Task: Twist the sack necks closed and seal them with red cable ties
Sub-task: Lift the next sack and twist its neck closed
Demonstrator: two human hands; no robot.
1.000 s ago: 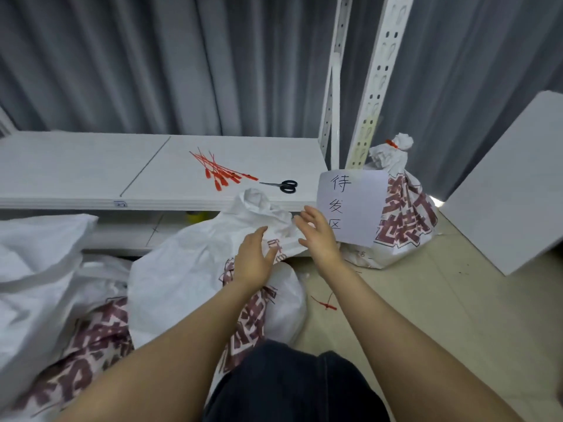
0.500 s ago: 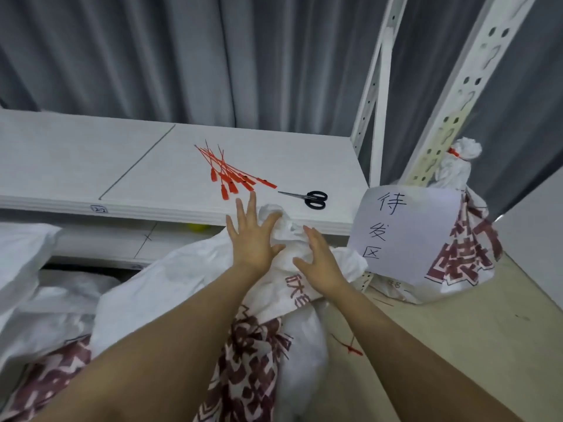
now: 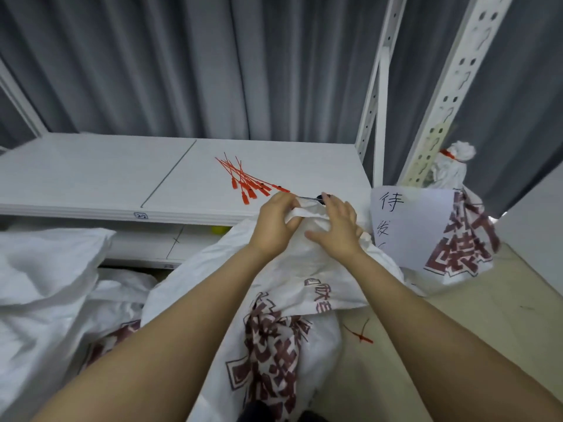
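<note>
Writing first: the white paper sign [image 3: 408, 226] at 3 o'clock of the hands carries black handwritten characters top to bottom, "待", "发", the third cut off by sack fabric. A small tag [image 3: 140, 215] on the front edge of the white shelf board [image 3: 91, 178] reads "2-2". The white woven sack with dark red print [image 3: 274, 315] sits centre, leaning on the shelf edge; its blocky characters are creased and not readable.

The left hand [image 3: 275, 222] has its grip clamped on the bunched neck fabric at the sack's top. The right hand [image 3: 338, 226] has its grip apart, fingers straight, lying flat on the same fabric just beside the left.

The bundle of red cable ties [image 3: 246, 184] lies on the shelf at 11 o'clock of the hands, untouched. The tied white sack [image 3: 457, 239] stands at 2 o'clock behind the sign, a red tie round its neck [image 3: 447, 153]. One loose red tie [image 3: 359, 333] lies on the floor at 5 o'clock. Plain white sacks [image 3: 45, 269] are heaped at 9 o'clock.

Versus half a second ago: the left hand was flat with fingers spread, now curled onto the fabric. The black scissors [image 3: 316, 197] were in full view, now mostly hidden behind the hands. The sign's third character was whole then.
</note>
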